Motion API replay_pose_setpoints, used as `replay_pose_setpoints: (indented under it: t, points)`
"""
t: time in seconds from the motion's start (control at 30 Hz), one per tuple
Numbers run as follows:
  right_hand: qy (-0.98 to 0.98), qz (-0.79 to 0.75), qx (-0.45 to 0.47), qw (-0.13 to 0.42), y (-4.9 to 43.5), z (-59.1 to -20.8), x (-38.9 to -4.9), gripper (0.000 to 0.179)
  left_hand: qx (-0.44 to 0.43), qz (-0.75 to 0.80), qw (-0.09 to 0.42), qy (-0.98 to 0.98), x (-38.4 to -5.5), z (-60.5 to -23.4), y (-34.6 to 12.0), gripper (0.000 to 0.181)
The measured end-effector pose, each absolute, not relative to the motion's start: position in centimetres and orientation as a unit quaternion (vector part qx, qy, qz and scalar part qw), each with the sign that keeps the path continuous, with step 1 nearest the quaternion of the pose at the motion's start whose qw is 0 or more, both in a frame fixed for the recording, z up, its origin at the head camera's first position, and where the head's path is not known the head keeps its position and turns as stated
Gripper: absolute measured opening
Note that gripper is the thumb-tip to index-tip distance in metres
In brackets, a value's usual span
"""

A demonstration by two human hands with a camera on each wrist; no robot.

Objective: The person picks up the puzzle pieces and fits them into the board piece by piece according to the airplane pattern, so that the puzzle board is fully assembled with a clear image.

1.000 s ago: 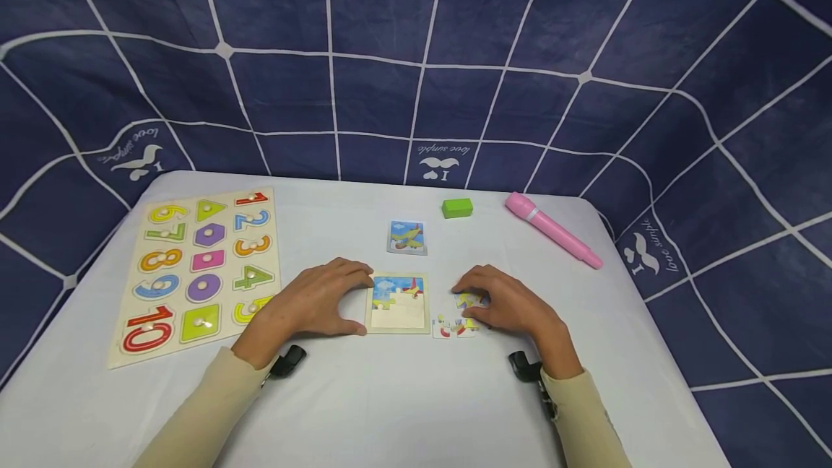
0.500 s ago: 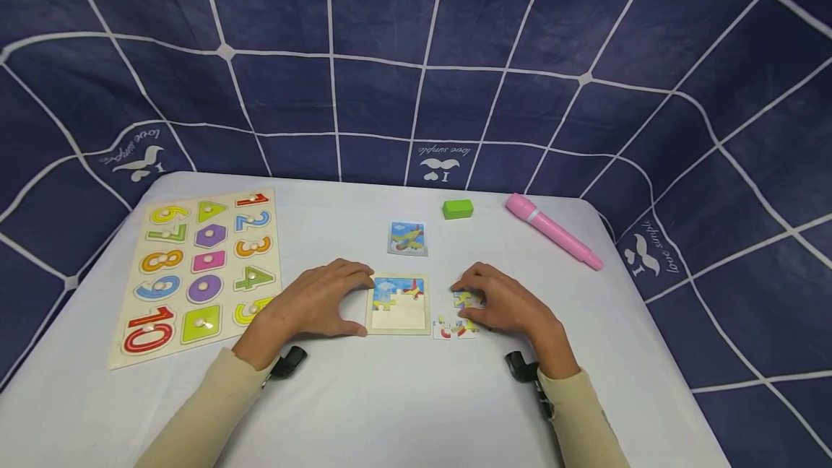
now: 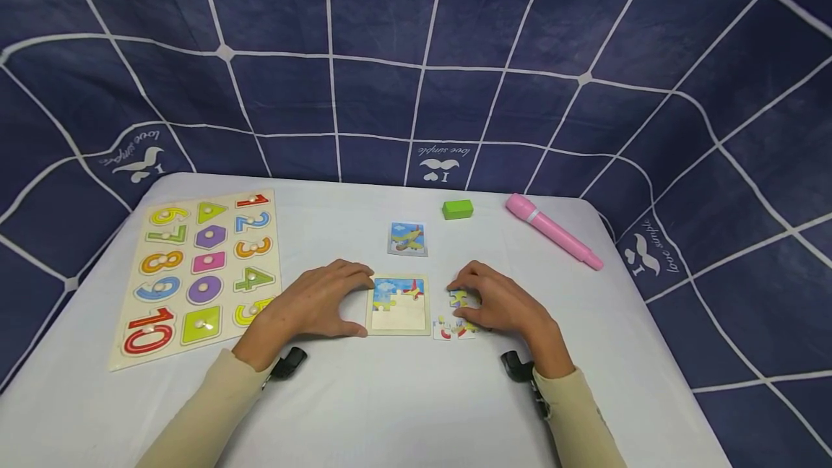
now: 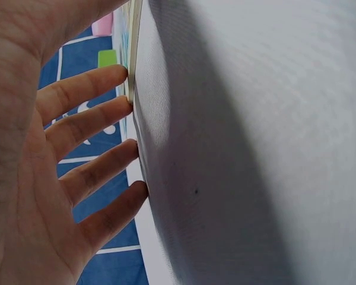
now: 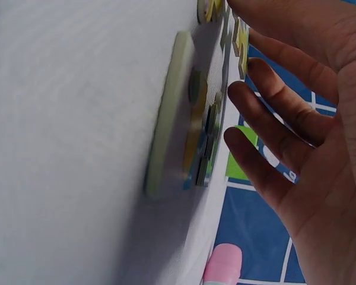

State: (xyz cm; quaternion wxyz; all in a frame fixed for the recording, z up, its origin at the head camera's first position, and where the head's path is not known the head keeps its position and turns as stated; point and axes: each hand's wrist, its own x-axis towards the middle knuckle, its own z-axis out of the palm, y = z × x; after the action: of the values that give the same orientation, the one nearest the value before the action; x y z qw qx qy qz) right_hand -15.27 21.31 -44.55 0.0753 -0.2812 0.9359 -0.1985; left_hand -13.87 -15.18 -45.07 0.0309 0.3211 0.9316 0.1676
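A square wooden puzzle tray [image 3: 399, 323] lies flat at the centre in the head view, with joined airplane picture pieces [image 3: 385, 291] along its top and upper left. My left hand [image 3: 318, 300] rests at the tray's left side, index fingertip near the upper corner and thumb near the lower one; its fingers [image 4: 101, 159] look extended in the left wrist view. To the right of the tray, my right hand [image 3: 508, 303] pinches a yellow-and-blue puzzle piece [image 3: 458, 299] between thumb and index finger. Loose puzzle pieces [image 3: 443, 331] lie below that hand, some partly covered by it.
A small airplane picture card [image 3: 407, 238] lies behind the tray. Farther back are a green block [image 3: 458, 209] and a pink marker-shaped stick [image 3: 554, 230]. A number and shape board [image 3: 195, 280] covers the table's left. Blue gridded cloth [image 3: 377, 92] rises behind the table.
My right hand has shifted slightly left, toward the tray, and the pinched puzzle piece moved with it. My left hand and the tray stay in place.
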Motion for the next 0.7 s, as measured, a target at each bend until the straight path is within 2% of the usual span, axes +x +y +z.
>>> replay_pose_setpoints:
  t: [0.7]
  points:
    - [0.935, -0.187, -0.295, 0.066, 20.1, -44.2, -15.4, 0.043, 0.322, 0.168, 0.031, 0.931, -13.9, -45.2, -15.2, 0.078]
